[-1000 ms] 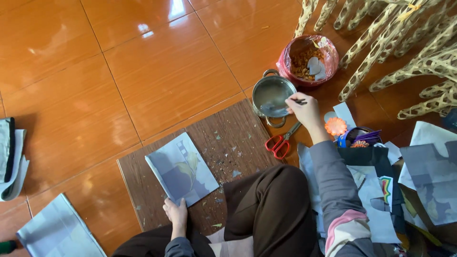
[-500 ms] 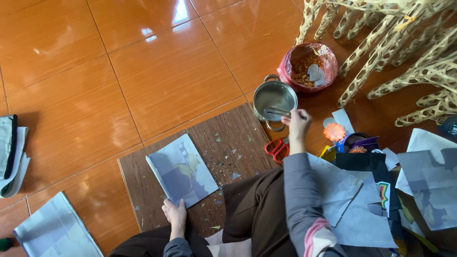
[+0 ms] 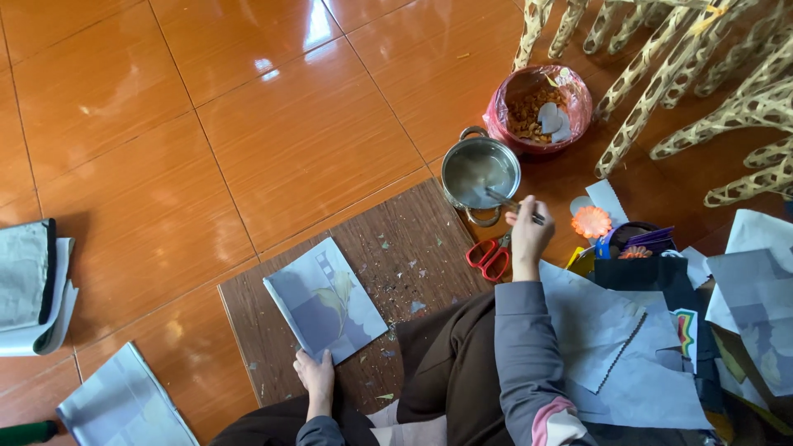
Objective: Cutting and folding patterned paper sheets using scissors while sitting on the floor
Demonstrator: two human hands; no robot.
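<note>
Right hand (image 3: 529, 235): clenched on brush (image 3: 510, 202), tip dipped in steel pot (image 3: 479, 171).
Left hand (image 3: 315, 376): pinning paper sheet (image 3: 324, 301) on wooden board (image 3: 413, 248).
Advice: excess was best wiped off on the rim.

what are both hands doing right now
Left hand: fingers on the near corner of the booklet, pinning it to the wooden board.
Right hand: closed on a thin brush dipped into the steel pot.

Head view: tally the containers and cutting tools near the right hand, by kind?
Steel pot: 1
Red-lined bowl: 1
Red scissors: 1
Total: 3
The right hand holds a thin tool in the pot.
</note>
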